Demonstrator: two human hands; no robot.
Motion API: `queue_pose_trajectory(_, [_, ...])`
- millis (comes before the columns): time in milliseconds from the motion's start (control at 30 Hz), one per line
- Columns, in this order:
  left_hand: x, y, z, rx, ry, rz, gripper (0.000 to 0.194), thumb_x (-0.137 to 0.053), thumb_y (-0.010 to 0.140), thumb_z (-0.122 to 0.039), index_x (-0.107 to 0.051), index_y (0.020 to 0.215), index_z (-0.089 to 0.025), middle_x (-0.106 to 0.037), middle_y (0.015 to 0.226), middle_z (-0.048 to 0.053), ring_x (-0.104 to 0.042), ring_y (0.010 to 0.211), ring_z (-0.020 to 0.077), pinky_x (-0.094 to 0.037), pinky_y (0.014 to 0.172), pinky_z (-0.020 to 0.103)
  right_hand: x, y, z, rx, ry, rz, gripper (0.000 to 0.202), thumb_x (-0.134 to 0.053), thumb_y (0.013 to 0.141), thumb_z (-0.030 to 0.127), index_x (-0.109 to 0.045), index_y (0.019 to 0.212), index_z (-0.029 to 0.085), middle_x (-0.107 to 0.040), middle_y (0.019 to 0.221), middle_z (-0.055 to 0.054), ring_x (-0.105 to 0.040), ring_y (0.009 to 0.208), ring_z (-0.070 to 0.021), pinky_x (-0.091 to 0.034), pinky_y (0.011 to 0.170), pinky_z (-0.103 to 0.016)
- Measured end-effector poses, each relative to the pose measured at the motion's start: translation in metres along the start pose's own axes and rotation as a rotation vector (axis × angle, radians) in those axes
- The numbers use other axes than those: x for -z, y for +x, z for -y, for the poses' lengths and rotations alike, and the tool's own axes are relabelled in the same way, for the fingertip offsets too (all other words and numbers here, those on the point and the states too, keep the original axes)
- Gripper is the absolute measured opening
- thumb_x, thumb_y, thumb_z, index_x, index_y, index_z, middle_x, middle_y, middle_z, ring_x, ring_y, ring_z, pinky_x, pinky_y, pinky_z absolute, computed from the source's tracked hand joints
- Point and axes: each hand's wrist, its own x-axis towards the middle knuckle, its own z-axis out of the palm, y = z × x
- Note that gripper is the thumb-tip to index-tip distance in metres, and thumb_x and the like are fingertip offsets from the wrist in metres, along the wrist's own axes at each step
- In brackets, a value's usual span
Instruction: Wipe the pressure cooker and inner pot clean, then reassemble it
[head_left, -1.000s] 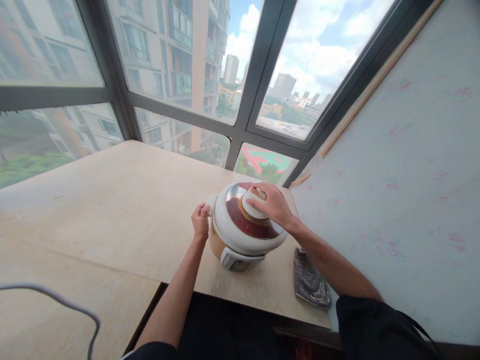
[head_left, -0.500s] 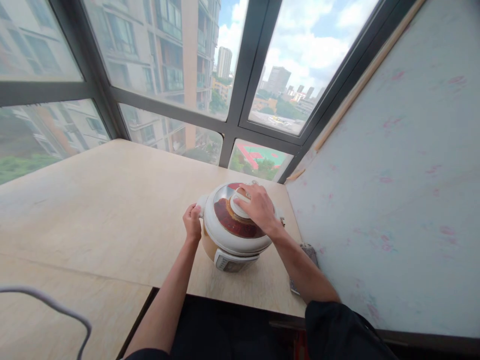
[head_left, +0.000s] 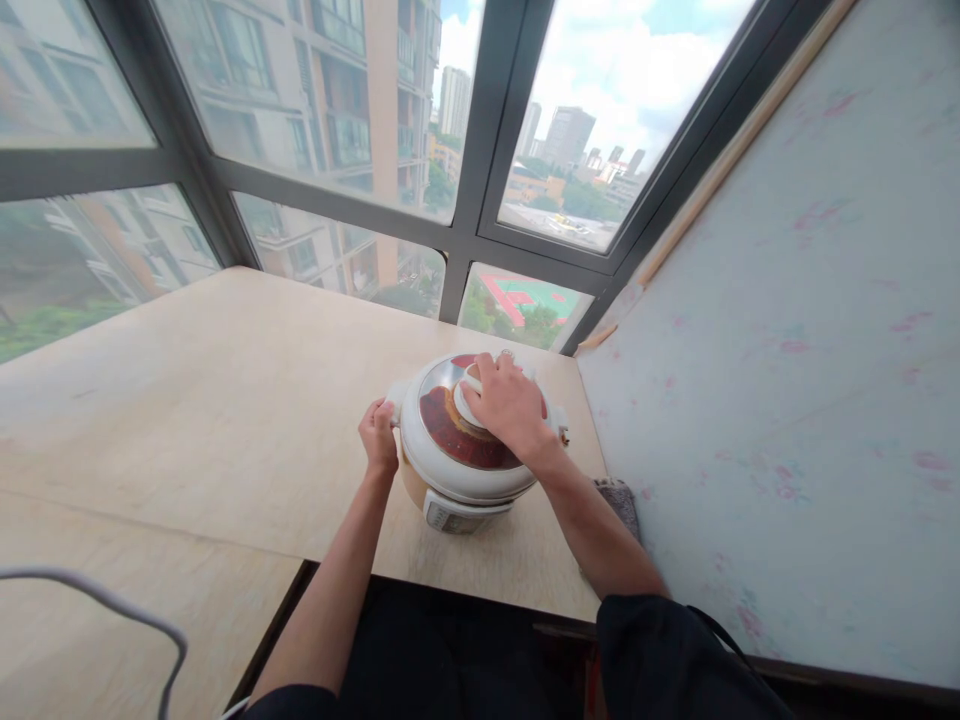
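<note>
A round white electric cooker [head_left: 457, 485] stands on the pale counter, its control panel [head_left: 461, 515] facing me. Its white-rimmed lid [head_left: 465, 440] has a dark red and silvery top and sits on the pot. My left hand [head_left: 379, 435] is closed around the side handle [head_left: 397, 400] at the cooker's left. Over the lid's centre, my right hand [head_left: 506, 400] has its fingers curled round the white knob [head_left: 465, 408], partly covering it. A second side handle [head_left: 559, 420] shows at the cooker's right, beyond my right wrist.
The pale counter [head_left: 225, 420] runs left beneath framed windows [head_left: 337, 210]. A flower-patterned wall [head_left: 787, 350] rises close on the right. A grey cloth-like item [head_left: 619, 500] lies against it by my right forearm. A grey cable [head_left: 112, 600] curves at lower left.
My right hand has shifted slightly left on the lid knob, its fingers curled more. My left hand keeps its hold on the handle. The camera view has moved a little.
</note>
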Motion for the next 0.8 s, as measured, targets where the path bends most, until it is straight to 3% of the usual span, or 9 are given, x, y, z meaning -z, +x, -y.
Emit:
queue_pose_trajectory(200, [0.000,0.001,0.002,0.030,-0.067,-0.012,0.031,-0.064,0.069,-0.047,-0.058,0.075,-0.017,-0.048,0.065,-0.003,-0.040,0.057,0.0110,-0.032,0.053,0.023,0.001,0.002,-0.006,0.036,-0.035,0.054,0.037,-0.050,0.100,0.049,-0.058,0.122,0.021,-0.061,0.117,-0.016,-0.065,0.094,-0.0272,-0.052,0.071,-0.035])
queue_pose_trajectory(467, [0.002,0.003,0.006,0.011,-0.009,-0.014,0.036,-0.062,0.071,-0.053,-0.059,0.079,-0.017,-0.049,0.067,-0.003,-0.042,0.059,0.0119,-0.036,0.057,0.025,-0.008,-0.001,-0.012,0.048,0.023,-0.022,0.036,-0.050,0.100,0.050,-0.060,0.119,0.021,-0.063,0.114,-0.015,-0.064,0.095,-0.0274,-0.049,0.070,-0.033])
queue_pose_trajectory(800, [0.002,0.004,0.010,0.024,-0.069,-0.009,0.034,-0.063,0.069,-0.050,-0.060,0.080,-0.017,-0.051,0.067,-0.002,-0.044,0.060,0.0125,-0.037,0.057,0.025,-0.006,0.001,-0.021,0.142,0.001,0.006,0.040,-0.047,0.101,0.050,-0.060,0.124,0.021,-0.064,0.115,-0.014,-0.063,0.096,-0.0281,-0.046,0.070,-0.033])
